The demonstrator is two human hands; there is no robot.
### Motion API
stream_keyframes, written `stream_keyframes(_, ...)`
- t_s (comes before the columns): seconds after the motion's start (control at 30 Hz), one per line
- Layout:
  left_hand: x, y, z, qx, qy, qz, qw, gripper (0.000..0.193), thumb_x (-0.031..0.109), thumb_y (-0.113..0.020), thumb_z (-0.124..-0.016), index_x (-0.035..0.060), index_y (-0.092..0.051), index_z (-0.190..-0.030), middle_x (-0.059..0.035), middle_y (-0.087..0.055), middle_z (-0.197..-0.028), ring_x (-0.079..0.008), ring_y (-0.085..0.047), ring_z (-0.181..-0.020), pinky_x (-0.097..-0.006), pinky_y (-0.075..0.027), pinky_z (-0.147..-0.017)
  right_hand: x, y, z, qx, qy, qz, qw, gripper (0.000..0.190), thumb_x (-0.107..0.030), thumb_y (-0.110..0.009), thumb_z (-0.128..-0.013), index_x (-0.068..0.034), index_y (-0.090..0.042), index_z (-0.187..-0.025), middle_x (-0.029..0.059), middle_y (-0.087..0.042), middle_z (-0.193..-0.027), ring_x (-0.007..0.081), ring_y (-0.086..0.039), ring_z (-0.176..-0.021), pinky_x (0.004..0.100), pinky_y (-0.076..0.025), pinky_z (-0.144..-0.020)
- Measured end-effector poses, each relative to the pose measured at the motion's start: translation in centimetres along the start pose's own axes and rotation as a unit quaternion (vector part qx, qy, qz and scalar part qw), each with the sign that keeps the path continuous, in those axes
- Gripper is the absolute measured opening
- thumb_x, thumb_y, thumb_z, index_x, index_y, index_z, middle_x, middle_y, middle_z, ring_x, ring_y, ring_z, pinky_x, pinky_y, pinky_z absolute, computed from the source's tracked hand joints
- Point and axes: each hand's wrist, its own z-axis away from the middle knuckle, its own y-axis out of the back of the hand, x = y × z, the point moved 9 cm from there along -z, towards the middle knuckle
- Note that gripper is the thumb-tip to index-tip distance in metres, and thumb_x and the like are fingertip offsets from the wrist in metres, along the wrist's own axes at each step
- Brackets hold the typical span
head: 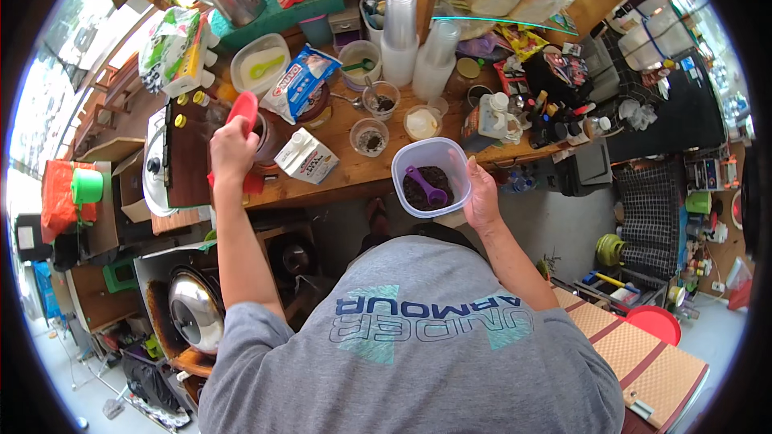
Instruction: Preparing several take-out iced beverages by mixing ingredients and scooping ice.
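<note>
My right hand (482, 196) grips the side of a translucent square plastic tub (395, 163), held off the table's front edge. Dark crumbs (428, 202) and a purple scoop (425, 185) lie in it. My left hand (234, 147) holds a red round lid (244, 110) tilted on edge, above a jar (269, 143) that it partly hides. Beside the jar stand a cream carton (306, 157) and a blue and white packet (301, 81). Two clear cups with dark crumbs, one (369, 137) nearer me and one (381, 100) with a spoon, stand near a cup of pale contents (422, 123).
Stacked plastic cups (398, 36) rise at the table's back. A tub with a green scoop (260, 63) stands back left. A large bottle (485, 122) and several small dark bottles (543, 126) crowd the right. A lidded wok (196, 310) sits at lower left.
</note>
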Motion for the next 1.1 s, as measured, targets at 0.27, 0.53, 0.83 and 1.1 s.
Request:
stream_keyframes(0.27, 28.1, 0.8, 14.1, -0.081, -0.417, 0.239, 0.873, 0.029, 0.005, -0.072, -0.077, 0.0067, -0.068, -0.105, -0.0084, -0.063, -0.087, -0.0261, -0.065, -0.083, -0.0386, -0.055, -0.075, -3.2, -3.8, 1.5, -0.039, 0.067, -0.079, 0.994, 0.057, -0.036, -0.063, -0.102, 0.005, -0.05, -0.14, 0.0112, -0.062, -0.135, 0.0173, -0.058, -0.123, 0.0333, -0.041, -0.111)
stream_keyframes(0.53, 36.3, 0.1, 16.4, -0.109, -0.555, 0.286, 0.773, 0.031, 0.02, -0.077, -0.081, 0.0062, -0.069, -0.107, -0.0084, -0.063, -0.099, -0.0281, -0.061, -0.093, -0.041, -0.051, -0.084, -5.6, 0.9, 5.8, 0.034, 0.096, 0.0, 0.995, 0.058, -0.008, -0.07, -0.093, 0.003, -0.047, -0.145, 0.0088, -0.06, -0.134, 0.0135, -0.056, -0.122, 0.0317, -0.047, -0.104)
stream_keyframes(0.83, 48.0, -5.3, 12.8, -0.223, -0.428, 0.278, 0.831, 0.046, 0.034, -0.053, -0.103, -0.0002, -0.068, -0.077, -0.027, -0.066, -0.074, -0.0482, -0.064, -0.072, -0.0565, -0.051, -0.068, -9.7, 7.8, 17.0, 0.165, 0.27, -0.014, 0.948, 0.012, 0.0, -0.068, -0.093, -0.002, -0.056, -0.09, 0.0195, -0.049, -0.151, 0.0175, -0.057, -0.123, 0.032, -0.047, -0.102)
stream_keyframes(1.1, 58.5, -9.1, 27.7, -0.295, -0.599, 0.237, 0.706, 0.047, 0.035, -0.049, -0.104, 0.0004, -0.066, -0.077, -0.0257, -0.068, -0.075, -0.0456, -0.067, -0.071, -0.0552, -0.053, -0.063, -7.5, 15.5, 32.6, 0.584, 0.085, 0.218, 0.777, 0.03, -0.024, -0.076, -0.093, 0.001, -0.065, -0.082, 0.0009, -0.069, -0.078, 0.0114, -0.058, -0.07, 0.0321, -0.051, -0.069)
